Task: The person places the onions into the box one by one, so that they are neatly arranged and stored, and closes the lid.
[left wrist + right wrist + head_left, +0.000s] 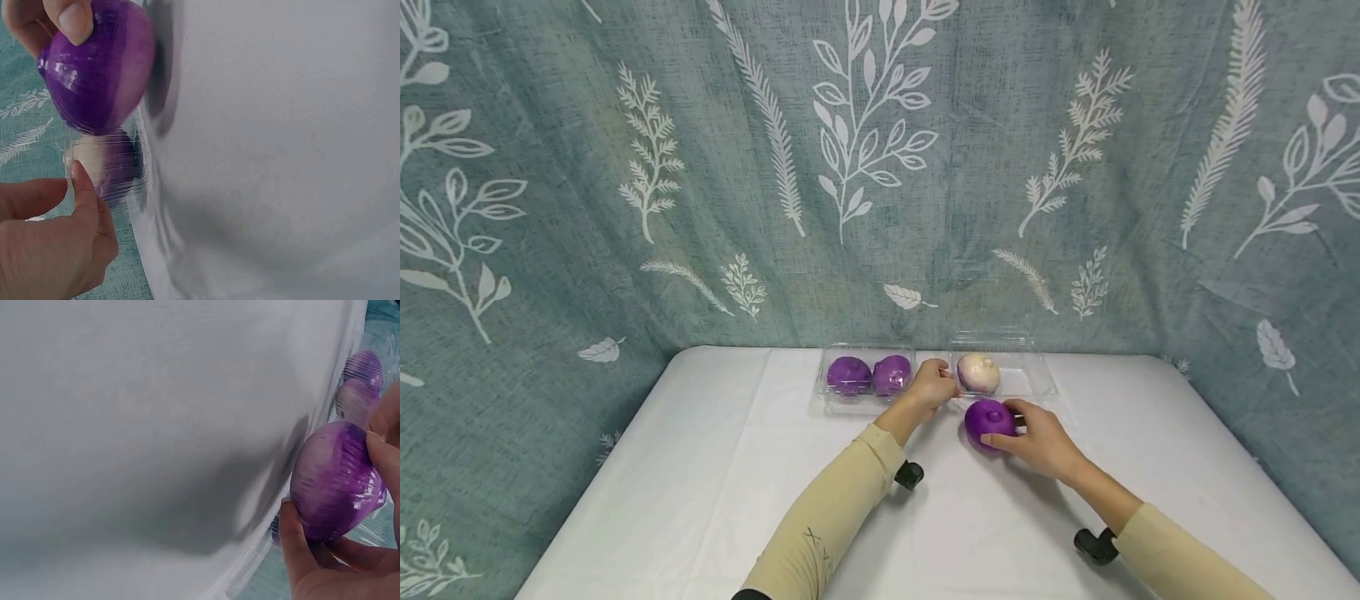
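My right hand (1037, 442) grips a purple onion (990, 423) between thumb and fingers, in front of the right clear plastic box (1026, 382). In the right wrist view, this onion (331, 481) shows a paler side and a shiny surface, held above the white cloth. My left hand (931, 387) is at the near left corner of that box, its thumb and forefinger pinching the thin plastic edge in the left wrist view. Inside, at the left end, sits a pale and purple onion (978, 372). The lid (992, 338) stands raised at the back.
Left of my left hand, a second clear plastic box (822, 383) holds two purple onions (848, 376). Both boxes stand near the back edge of the white-covered table (700, 467). A green leaf-patterned curtain (880, 275) hangs behind and along the sides.
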Available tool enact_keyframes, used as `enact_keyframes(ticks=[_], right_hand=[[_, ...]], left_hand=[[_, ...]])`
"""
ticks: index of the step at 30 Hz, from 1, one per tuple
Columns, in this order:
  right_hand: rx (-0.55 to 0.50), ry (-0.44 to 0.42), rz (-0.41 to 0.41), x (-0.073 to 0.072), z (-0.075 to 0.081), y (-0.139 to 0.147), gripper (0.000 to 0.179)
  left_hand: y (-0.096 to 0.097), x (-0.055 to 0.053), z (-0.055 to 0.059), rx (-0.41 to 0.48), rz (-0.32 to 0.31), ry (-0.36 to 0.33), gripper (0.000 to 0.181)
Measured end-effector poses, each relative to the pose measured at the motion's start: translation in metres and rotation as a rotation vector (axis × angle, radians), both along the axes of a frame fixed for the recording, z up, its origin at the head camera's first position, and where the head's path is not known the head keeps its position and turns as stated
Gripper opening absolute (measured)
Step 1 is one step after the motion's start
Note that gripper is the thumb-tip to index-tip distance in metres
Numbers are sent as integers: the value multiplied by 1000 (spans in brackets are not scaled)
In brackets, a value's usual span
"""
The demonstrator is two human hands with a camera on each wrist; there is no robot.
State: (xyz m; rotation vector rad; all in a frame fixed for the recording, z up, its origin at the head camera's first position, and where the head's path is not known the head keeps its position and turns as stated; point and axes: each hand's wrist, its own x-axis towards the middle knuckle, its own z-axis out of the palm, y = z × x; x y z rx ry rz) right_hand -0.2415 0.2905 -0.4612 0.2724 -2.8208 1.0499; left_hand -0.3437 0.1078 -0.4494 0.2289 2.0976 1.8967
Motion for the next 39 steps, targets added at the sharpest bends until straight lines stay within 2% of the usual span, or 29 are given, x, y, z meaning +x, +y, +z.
enact_keyframes(ticks=[9, 19, 27, 39], right_hand=[[-3, 41, -4, 4, 20, 12, 70], [21, 80, -23, -5, 37, 32, 69], [52, 118, -48, -16, 39, 42, 65], [82, 100, -92, -40, 40, 47, 72]], left_hand=[[-1, -1, 2, 14, 1, 5, 68], [-2, -2, 2, 32, -14, -1, 64], [-1, -2, -3, 37, -12, -8, 63], [0, 0, -2, 31, -8, -14, 62]])
